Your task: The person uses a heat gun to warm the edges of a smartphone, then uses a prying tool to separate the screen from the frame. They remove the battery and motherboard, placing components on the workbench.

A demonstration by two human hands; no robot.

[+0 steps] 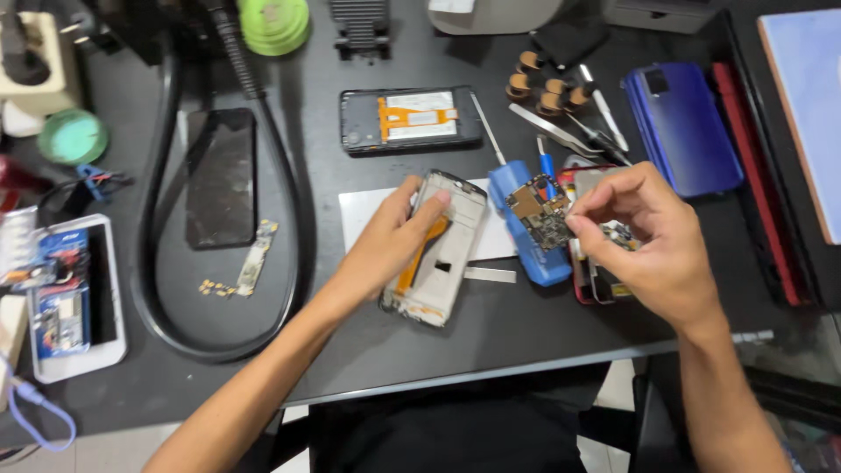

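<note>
At the middle of the black bench [491,350], your left hand [396,238] grips the bare phone frame [441,250] while your right hand [644,236] pinches the circuit board [540,213], which a careless tug could flex or drop

Single head cam, looks steeply down, close over black desk [491,337], facing forward.

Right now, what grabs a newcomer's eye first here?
The two hands at centre: the left hand grips an opened phone frame with an orange flex strip showing, while the right hand pinches at a circuit board resting on a blue block. Behind them lies another opened phone, and a thick black hose loops at left.
</note>
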